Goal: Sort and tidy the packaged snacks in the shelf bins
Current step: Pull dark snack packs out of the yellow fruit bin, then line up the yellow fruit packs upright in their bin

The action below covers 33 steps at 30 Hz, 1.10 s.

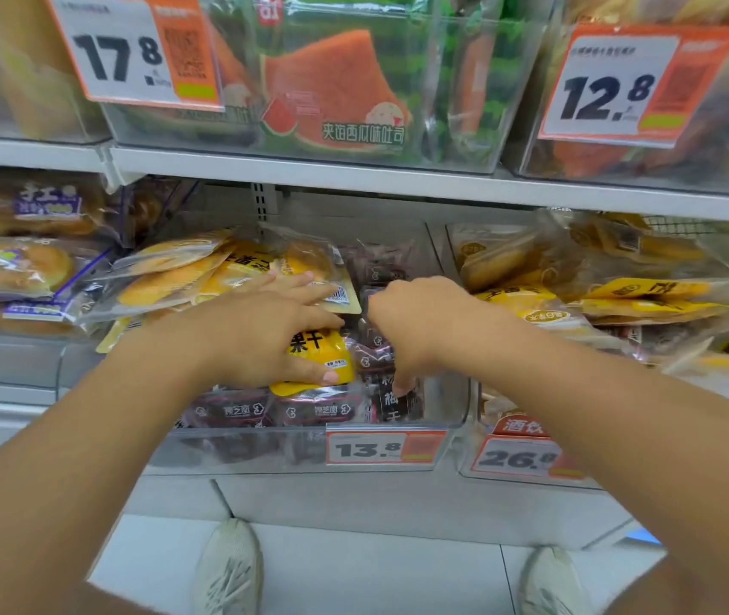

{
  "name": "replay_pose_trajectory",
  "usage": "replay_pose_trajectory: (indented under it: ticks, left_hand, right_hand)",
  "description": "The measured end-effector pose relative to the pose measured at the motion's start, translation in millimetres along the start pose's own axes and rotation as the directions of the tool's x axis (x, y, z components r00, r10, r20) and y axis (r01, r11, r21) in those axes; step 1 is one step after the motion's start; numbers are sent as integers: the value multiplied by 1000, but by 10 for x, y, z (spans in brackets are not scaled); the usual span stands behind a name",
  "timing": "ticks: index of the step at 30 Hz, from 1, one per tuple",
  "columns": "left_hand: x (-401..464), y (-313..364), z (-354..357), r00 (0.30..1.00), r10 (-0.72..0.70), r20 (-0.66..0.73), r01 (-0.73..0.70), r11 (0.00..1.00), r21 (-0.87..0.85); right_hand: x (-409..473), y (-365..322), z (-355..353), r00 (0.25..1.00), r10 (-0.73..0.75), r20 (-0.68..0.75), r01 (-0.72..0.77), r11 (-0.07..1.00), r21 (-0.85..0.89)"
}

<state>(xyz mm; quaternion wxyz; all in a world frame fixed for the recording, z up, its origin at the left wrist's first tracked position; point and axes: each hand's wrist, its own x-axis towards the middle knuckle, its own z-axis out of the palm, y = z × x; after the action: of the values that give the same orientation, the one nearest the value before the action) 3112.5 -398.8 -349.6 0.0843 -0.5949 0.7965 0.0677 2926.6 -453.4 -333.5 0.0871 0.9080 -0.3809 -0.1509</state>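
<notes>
Both my hands reach into the clear middle bin [238,450] on the lower shelf. My left hand [260,330] grips a yellow snack pack [318,352], thumb under its front edge and fingers spread over other yellow bread packs [185,268] behind. My right hand [416,321] curls down among the dark purple packs [309,410], its thumb touching an upright dark pack [391,403]; what its fingers hold is hidden.
Price tags 13.8 [382,448] and 26.8 [520,459] hang on the bin fronts. Yellow packs [620,295] fill the right bin, bread packs [12,264] the left. The upper shelf [354,170] holds watermelon toast packs [345,95]. My shoes [229,565] stand on the floor below.
</notes>
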Motion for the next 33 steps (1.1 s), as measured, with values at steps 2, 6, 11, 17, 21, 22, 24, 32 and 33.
replay_pose_trajectory:
  ticks: [2,6,11,17,21,22,24,32,33]
  left_hand:
    - [-38,-17,-15,1000,17,-22,-17,1000,-20]
    - [-48,-44,-23,996,43,-73,-43,999,-8]
    - [-37,18,-57,987,40,-158,-38,999,15]
    - [-38,67,-59,976,32,-213,-40,999,-32]
    - [-41,112,-108,941,78,-329,-102,993,-56]
    - [-36,147,-134,914,95,-395,-136,988,-77]
    - [-13,272,-188,837,95,-539,-204,968,-145]
    - [336,981,-170,800,226,-557,-413,879,-237]
    - [372,1032,-163,810,241,-535,-419,876,-238]
  right_hand:
    - [90,0,70,999,24,-38,-24,1000,-10]
    - [115,10,85,990,114,-88,-110,992,56]
    - [104,-105,185,982,154,-107,-157,987,-22]
    - [93,-89,172,975,138,-172,-139,990,7]
    - [-160,-83,-2,983,74,-167,-70,997,25]
    - [-300,-36,-43,979,59,-195,-52,998,39]
    - [-649,154,-92,965,78,-251,-50,992,115]
    - [-1245,923,129,995,75,-58,-44,909,415]
    - [-1187,920,184,997,62,-43,-38,905,424]
